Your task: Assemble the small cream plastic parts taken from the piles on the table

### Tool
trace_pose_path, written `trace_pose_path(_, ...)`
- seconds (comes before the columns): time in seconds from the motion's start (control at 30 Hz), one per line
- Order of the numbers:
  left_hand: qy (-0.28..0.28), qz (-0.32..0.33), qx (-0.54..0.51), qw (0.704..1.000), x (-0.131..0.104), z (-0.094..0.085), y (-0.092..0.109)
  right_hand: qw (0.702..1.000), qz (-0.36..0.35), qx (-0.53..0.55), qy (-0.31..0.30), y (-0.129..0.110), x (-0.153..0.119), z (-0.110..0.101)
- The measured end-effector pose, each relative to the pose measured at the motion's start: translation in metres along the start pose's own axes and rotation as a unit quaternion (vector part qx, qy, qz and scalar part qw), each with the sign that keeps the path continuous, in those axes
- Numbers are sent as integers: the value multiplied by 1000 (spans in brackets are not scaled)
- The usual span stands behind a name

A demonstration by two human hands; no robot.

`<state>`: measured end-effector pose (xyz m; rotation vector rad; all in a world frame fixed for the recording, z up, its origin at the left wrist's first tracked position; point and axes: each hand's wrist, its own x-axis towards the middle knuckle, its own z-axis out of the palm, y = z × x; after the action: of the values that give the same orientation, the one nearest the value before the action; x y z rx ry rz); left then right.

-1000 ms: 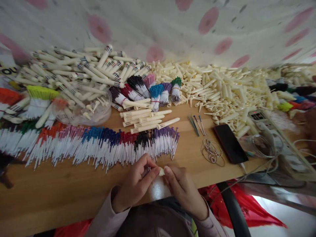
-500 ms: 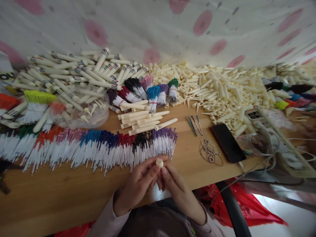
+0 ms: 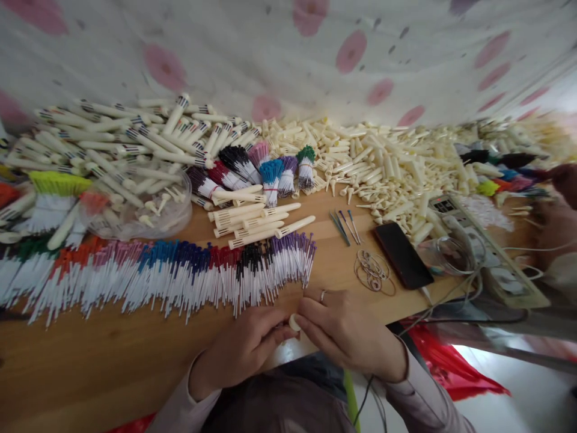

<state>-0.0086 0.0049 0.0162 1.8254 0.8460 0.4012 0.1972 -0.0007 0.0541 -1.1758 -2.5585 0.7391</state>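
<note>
Close to the table's front edge, my left hand (image 3: 252, 346) and my right hand (image 3: 345, 328) meet around a small cream plastic pen part (image 3: 294, 322). Only its round end shows; the rest is hidden by the fingers. Both hands are closed on it, the right fingers reaching over from the side. Just beyond them lies a long row of pen refills (image 3: 252, 270) with white tubes and coloured tops, sorted by colour. Behind that row rests a small stack of cream slotted pen barrels (image 3: 256, 225).
Assembled multicolour pens (image 3: 148, 138) and loose cream parts (image 3: 383, 162) are heaped along the back. A clear plastic tub (image 3: 174, 219) stands left. Tweezers (image 3: 339, 228), rubber bands (image 3: 373, 270), a phone (image 3: 402, 255) and a power strip (image 3: 491, 258) lie right. Another person's blurred arm (image 3: 559, 222) shows far right.
My right hand has turned over, its back now facing up and its fingers reaching across the cream part. Both hands sit slightly lower. The whole view has shifted a little.
</note>
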Motion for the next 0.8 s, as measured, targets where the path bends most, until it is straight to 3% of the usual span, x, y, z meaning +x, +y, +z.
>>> trace_pose_path(0.17, -20, 32, 73, 997, 0, -2, 5, 999, 0, 36, 25, -2, -1, 9)
trace_pose_path(0.4, 37, 14, 229, 973, 1, 15, 8, 986, 120, 79, 80, -8, 0, 19)
trace_pose_path(0.5, 42, 13, 191, 981, 1, 11, 13, 988, 115, 65, 76, -9, -2, 15)
trace_pose_path(0.63, -4, 31, 84, 996, 1, -3, 17, 997, 54, 28, 51, -7, -9, 4)
trace_pose_path(0.8, -26, 33, 108, 993, 0, -7, 19, 999, 23, -1, 33, -7, -13, 1)
